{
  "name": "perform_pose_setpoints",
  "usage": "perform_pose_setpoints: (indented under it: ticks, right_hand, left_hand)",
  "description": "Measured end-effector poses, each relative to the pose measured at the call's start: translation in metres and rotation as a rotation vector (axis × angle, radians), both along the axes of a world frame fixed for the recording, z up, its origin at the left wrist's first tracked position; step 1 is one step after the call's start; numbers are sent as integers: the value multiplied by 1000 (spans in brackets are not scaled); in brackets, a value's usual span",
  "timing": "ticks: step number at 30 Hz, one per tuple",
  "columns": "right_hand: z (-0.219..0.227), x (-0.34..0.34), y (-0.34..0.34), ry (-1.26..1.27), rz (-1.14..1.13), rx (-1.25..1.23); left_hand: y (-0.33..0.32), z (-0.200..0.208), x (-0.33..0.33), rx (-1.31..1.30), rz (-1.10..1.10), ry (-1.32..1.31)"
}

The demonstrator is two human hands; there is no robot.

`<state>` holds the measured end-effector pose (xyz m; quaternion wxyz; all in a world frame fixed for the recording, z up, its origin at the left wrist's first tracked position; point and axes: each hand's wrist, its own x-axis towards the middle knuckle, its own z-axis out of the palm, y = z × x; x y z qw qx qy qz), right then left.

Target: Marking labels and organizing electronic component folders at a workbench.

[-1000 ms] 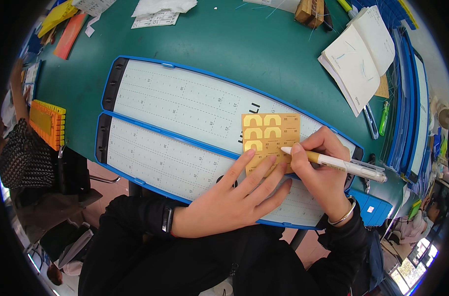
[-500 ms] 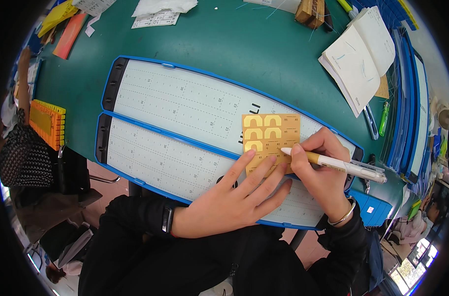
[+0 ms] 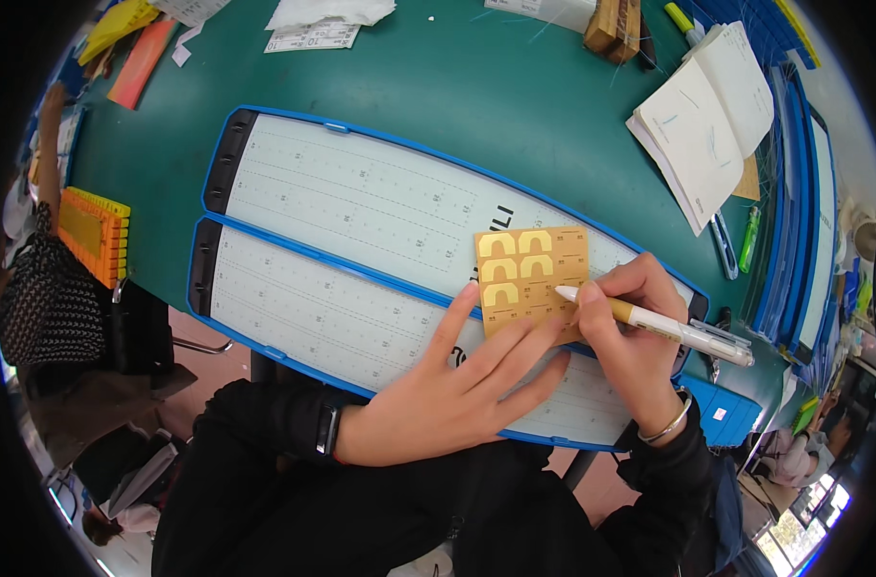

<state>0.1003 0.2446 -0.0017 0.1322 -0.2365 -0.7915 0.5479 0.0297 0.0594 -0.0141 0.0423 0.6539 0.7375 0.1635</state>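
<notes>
A tan card (image 3: 575,252) with shiny gold arch-shaped stickers (image 3: 500,270) lies over a long, shallow blue-framed case (image 3: 361,163), whose two pale, ruled halves lie side by side. My left hand (image 3: 438,413) rests flat with fingers spread, its fingertips on the card's lower left part. In my right hand (image 3: 635,361) is a white pen (image 3: 659,320) with a gold-brown grip. Its pale tip is at the card, just right of the lowest sticker. My right fingers are wrapped around the grip, and the card's lower edge is partly hidden by my hands.
On the green table (image 3: 438,77), an open notebook (image 3: 693,130) and a green-handled tool (image 3: 750,240) lie to the right. Long blue cases (image 3: 794,221) stand along the right edge. A wooden block (image 3: 609,27) is at the back. At left are an orange rack (image 3: 92,236) and another person (image 3: 49,308).
The card has turned slightly. My left index finger has shifted left to the card's edge, uncovering more of its lower left. The pen tip has moved slightly right.
</notes>
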Motion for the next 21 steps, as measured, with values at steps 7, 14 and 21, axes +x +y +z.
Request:
perform_pose_setpoints:
  ticks: [7,14,21]
  right_hand:
    - [3,4,-3,12,72,39]
    - [8,1,-3,-39,94,127]
    - [11,0,-4,-74,126,183]
  left_hand:
    - [-2,-2,-1,30,-19,49]
    - [1,8,-8,-65,-82,-13]
    - [1,2,-5,-7,-63,-31]
